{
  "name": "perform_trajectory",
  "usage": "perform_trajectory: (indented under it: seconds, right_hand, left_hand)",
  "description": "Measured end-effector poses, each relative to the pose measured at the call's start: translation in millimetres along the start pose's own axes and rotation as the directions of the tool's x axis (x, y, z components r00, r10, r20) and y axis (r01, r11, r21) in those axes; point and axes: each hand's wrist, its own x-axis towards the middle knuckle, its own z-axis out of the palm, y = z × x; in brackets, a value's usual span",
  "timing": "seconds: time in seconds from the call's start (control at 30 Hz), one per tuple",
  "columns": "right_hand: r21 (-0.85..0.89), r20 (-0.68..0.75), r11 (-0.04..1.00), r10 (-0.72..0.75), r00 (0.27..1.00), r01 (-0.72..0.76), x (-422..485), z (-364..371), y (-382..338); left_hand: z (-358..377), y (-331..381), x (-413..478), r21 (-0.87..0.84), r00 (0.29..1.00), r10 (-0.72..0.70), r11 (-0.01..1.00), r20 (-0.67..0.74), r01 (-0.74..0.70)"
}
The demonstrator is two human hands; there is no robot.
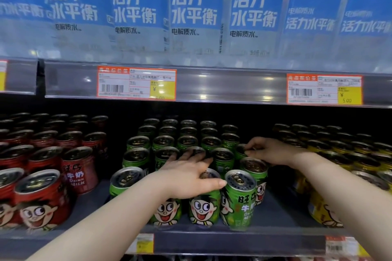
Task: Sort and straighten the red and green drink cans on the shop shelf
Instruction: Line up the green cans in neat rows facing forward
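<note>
Left hand point(186, 176) lies with fingers spread flat on green milk cans point(203, 207). Right hand point(269, 152) pinches the rear can point(240, 151) by its rim. A thumb nudge could tip the leaning front can point(238, 199) off the shelf point(275, 214).

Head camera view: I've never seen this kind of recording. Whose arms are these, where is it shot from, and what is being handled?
No machine here: a person wears the camera on the head, so it looks down their own arms at a shop shelf. In the middle stand green cans, with red cans left, yellow cans right and bottles above. The left hand lies open over the front green cans; the right hand curls its fingers on the top of a rear can.
</note>
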Motion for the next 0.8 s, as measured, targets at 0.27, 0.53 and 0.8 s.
perform_trajectory:
  seconds: [0.27, 0.53, 0.8]
  right_hand:
    - [-0.335, -0.043, 0.939, -0.101, 0.994, 0.081, -7, -2, -10]
    - [-0.33, 0.229, 0.851, -0.349, 0.909, 0.41, -74, 27, -36]
    - [-0.487, 0.096, 0.838, -0.228, 0.969, 0.245, -72, 32, -37]
  left_hand:
    - [-1, -1, 0, -0.009, 1.0, 0.009, 1.0, 0.005, -0.009]
    - [-3, 0, 0, -0.024, 0.999, 0.031, 0.999, 0.011, -0.031]
    - [-1, -2, -4, 0.04, 0.999, 0.042, 0.998, 0.031, -0.044]
